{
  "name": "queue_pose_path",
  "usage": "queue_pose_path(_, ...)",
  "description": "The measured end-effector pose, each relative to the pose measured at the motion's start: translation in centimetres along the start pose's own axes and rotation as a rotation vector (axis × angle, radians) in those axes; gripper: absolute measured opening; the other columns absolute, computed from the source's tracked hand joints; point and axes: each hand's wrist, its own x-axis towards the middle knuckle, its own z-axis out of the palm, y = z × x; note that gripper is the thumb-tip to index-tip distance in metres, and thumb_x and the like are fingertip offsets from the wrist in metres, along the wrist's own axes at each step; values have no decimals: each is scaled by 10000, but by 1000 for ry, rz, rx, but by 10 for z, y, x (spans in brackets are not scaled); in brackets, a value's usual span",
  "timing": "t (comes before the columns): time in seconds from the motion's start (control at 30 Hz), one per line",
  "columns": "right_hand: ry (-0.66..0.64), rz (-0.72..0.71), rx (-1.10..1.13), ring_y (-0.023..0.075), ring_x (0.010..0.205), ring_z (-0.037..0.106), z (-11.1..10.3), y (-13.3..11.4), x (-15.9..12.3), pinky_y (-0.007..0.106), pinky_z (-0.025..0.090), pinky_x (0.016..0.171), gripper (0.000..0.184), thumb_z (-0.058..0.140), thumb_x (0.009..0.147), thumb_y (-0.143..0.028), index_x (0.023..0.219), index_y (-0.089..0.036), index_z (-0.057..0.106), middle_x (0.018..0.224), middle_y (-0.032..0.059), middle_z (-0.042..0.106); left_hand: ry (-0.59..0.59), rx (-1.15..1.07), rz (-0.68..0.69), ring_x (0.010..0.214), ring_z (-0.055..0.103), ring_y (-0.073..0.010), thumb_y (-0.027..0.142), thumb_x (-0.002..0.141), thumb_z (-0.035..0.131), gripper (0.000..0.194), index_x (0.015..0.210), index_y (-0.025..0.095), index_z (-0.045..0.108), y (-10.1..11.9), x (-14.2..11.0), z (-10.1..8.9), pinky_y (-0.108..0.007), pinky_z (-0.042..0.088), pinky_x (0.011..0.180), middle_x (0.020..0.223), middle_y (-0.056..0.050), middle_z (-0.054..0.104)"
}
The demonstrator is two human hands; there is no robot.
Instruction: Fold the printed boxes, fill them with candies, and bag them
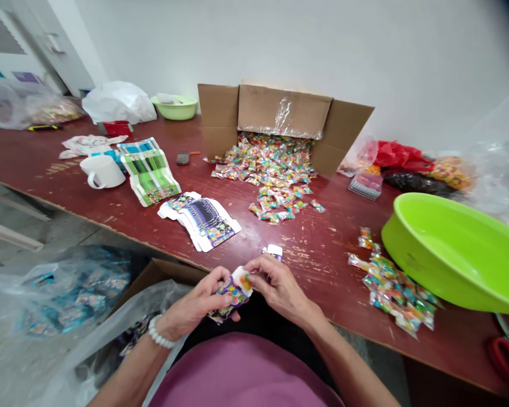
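My left hand [207, 298], with a white bead bracelet at the wrist, is wrapped round a small purple printed candy box [231, 295]. The box is tilted, its open white end facing my right hand [275, 282]. Between the fingers and thumb of that hand is a small candy packet [246, 281] with orange and green in it, at the box's mouth. Just beyond, another small box [273, 251] lies on the table edge. Flat purple box blanks [210, 223] are fanned out to the left, with green blanks [152, 178] behind them.
An open carton [284, 110] spills many candy packets [267, 167] across the red table [322, 249]. At right stand a green basin [458, 254], more packets [396, 288] and red-handled scissors [507, 359]. A white mug [102, 172] sits left. Below the table edge are plastic bags [80, 294].
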Motion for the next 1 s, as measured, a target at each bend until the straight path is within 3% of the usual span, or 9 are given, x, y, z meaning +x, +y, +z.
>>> queue_pose_path(0.13, 41, 65, -33, 127, 606, 546, -2, -1, 1, 253, 412, 598, 162, 663, 834, -220, 995, -235, 662, 740, -24, 648, 16, 47, 63, 715, 591, -105, 254, 831, 634, 292, 1100, 209, 530, 2, 4, 16, -214, 470, 616, 954, -4, 578)
queue_pose_path(0.27, 148, 137, 2, 128, 560, 543, 4, -2, 2, 246, 403, 542, 141, 700, 802, -263, 933, -216, 674, 665, -25, 631, 38, 41, 64, 612, 556, -82, 223, 803, 623, 276, 1066, 185, 550, 2, 8, 24, -194, 448, 547, 873, 4, 571)
queue_pose_path(0.47, 53, 201, 207, 165, 669, 650, 10, -8, 1, 279, 503, 628, 181, 672, 848, -334, 984, -216, 687, 790, 15, 715, 89, -99, 99, 517, 552, -88, 143, 684, 593, 361, 1040, 192, 563, -7, 14, 30, -214, 438, 485, 822, 11, 606)
queue_pose_path(0.6, 64, 53, 74, 186, 851, 661, 5, -5, 2, 319, 503, 796, 185, 593, 916, -328, 1009, -241, 727, 949, 39, 723, 145, -120, 101, 540, 559, -97, 194, 722, 624, 372, 1092, 174, 598, -12, 13, 29, -234, 472, 505, 876, -25, 641)
queue_pose_path(0.77, 291, 140, 166, 169, 684, 635, 11, 0, 1, 296, 507, 660, 206, 685, 838, -291, 1032, -225, 662, 817, 18, 708, 152, -134, 128, 611, 575, -106, 288, 788, 686, 337, 1098, 162, 650, -9, 11, 31, -219, 496, 548, 895, -48, 673)
queue_pose_path(0.9, 208, -34, -2, 203, 821, 660, 15, -9, -2, 353, 492, 825, 220, 659, 868, -254, 1087, -252, 645, 857, 24, 738, 212, -349, 80, 543, 590, -134, 582, 886, 517, 488, 927, 123, 681, -8, 16, 33, -239, 496, 485, 758, -66, 666)
queue_pose_path(1.0, 251, -25, 53, 196, 857, 638, 14, -9, -3, 344, 490, 827, 220, 630, 889, -260, 1109, -253, 631, 922, 35, 712, 245, -413, 45, 483, 589, -133, 583, 877, 536, 494, 886, 111, 683, -9, 19, 33, -234, 490, 448, 696, -65, 665)
